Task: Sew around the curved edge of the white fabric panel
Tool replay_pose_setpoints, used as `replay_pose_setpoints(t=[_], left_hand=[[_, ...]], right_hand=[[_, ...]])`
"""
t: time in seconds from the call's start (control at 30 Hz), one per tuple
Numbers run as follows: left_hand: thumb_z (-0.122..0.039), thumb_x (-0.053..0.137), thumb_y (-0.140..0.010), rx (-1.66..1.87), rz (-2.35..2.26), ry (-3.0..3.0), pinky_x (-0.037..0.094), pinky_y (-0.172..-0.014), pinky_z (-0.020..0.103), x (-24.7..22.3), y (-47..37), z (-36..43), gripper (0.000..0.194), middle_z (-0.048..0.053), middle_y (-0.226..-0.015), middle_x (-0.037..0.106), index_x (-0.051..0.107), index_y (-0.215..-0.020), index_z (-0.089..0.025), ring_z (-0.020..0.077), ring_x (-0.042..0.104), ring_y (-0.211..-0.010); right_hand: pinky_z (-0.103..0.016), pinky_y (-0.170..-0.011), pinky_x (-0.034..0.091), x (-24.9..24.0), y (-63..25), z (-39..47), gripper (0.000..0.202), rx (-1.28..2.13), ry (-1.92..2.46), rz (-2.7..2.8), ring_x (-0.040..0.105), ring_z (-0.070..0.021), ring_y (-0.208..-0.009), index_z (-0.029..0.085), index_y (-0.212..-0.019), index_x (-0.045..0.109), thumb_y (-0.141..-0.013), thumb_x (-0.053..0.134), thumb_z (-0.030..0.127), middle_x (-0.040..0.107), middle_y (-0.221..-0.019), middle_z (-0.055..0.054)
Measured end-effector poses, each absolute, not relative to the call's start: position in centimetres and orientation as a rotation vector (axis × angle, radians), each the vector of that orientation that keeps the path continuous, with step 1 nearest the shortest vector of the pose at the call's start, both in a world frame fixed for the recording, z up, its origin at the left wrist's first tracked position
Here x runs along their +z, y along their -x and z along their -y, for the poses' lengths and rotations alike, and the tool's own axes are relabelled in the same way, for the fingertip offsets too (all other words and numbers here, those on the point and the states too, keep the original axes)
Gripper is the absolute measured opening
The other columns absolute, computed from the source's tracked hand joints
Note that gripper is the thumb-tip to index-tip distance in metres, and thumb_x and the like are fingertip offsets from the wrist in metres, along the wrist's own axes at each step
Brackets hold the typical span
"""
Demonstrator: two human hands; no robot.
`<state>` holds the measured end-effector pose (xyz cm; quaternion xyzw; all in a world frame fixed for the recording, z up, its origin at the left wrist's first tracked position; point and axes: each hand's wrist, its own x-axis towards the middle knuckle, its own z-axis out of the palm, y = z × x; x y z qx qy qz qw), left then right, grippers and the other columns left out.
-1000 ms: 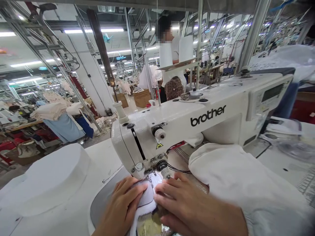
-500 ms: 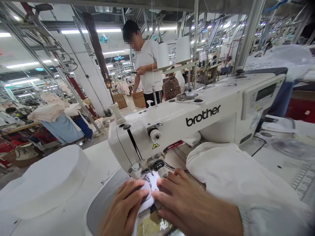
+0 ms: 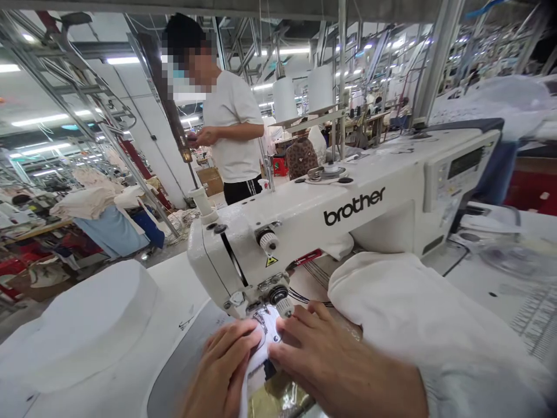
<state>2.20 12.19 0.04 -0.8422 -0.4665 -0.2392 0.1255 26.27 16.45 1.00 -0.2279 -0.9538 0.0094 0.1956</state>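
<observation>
A white sewing machine point(image 3: 300, 215) marked "brother" stands over the work, its needle area lit. A small white fabric piece point(image 3: 254, 361) lies by the presser foot point(image 3: 261, 320), partly hidden by my hands. My left hand point(image 3: 224, 363) is closed on the fabric's left side, fingers together, fingertips close to the foot. On the other side my right hand point(image 3: 326, 354) bends its fingers down onto the fabric, its thumb near the left fingertips. What lies beneath the right palm is hidden.
Stacked white pieces point(image 3: 87, 319) lie left of the machine. A white cloth bundle point(image 3: 391, 290) rests beside my right forearm. Red-handled snips point(image 3: 308, 257) lie behind the needle head. Thread cones point(image 3: 285, 100) stand above; a person point(image 3: 235, 128) is beyond the machine.
The person beyond the machine has moved left and now holds both forearms raised in front. My hands keep nearly the same place; the fabric between them has shifted slightly at the foot.
</observation>
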Motion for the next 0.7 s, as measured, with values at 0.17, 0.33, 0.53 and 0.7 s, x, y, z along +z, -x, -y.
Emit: replay_pose_setpoints(t=[0.17, 0.33, 0.53, 0.7], left_hand=[[-0.024, 0.048, -0.097, -0.630, 1.425, 2.367, 0.063, -0.085, 0.030, -1.5, -1.9, -12.0, 0.029, 0.002, -0.120, 0.073, 0.065, -0.119, -0.029, 0.0184, 0.072, -0.107], [-0.020, 0.048, -0.094, -0.524, 1.390, 2.408, 0.061, -0.087, 0.025, -0.8, -1.5, -11.9, 0.035, 0.002, -0.124, 0.072, 0.063, -0.125, -0.027, 0.0159, 0.071, -0.110], [-0.021, 0.045, -0.096, -0.483, 1.211, 2.430, 0.061, -0.080, 0.024, 1.3, -1.8, -12.0, 0.035, -0.002, -0.121, 0.073, 0.061, -0.126, -0.029, 0.0128, 0.072, -0.106], [-0.018, 0.044, -0.093, -0.502, 1.273, 2.344, 0.060, -0.076, 0.026, 0.1, -1.9, -11.8, 0.037, -0.002, -0.121, 0.073, 0.061, -0.124, -0.028, 0.0133, 0.072, -0.106]], right_hand=[[-0.038, -0.080, 0.033, 0.5, -26.0, -16.5, 0.010, -0.004, 0.697, 2.615, 0.050, -0.0221, -0.094, 0.023, -0.100, 0.053, -0.105, 0.046, 0.028, 0.059, -0.104, -0.002], [-0.037, -0.080, 0.035, 1.0, -26.1, -16.5, 0.011, -0.002, 0.641, 2.634, 0.052, -0.0206, -0.093, 0.024, -0.110, 0.054, -0.105, 0.046, 0.030, 0.060, -0.106, -0.002], [-0.037, -0.082, 0.037, 1.1, -26.0, -16.5, 0.011, 0.088, 0.662, 2.661, 0.051, -0.0215, -0.098, 0.025, -0.103, 0.057, -0.103, 0.051, 0.034, 0.058, -0.110, -0.001], [-0.038, -0.080, 0.037, 1.1, -26.0, -16.5, 0.011, 0.041, 0.671, 2.672, 0.051, -0.0220, -0.094, 0.024, -0.100, 0.056, -0.104, 0.049, 0.033, 0.059, -0.105, -0.001]])
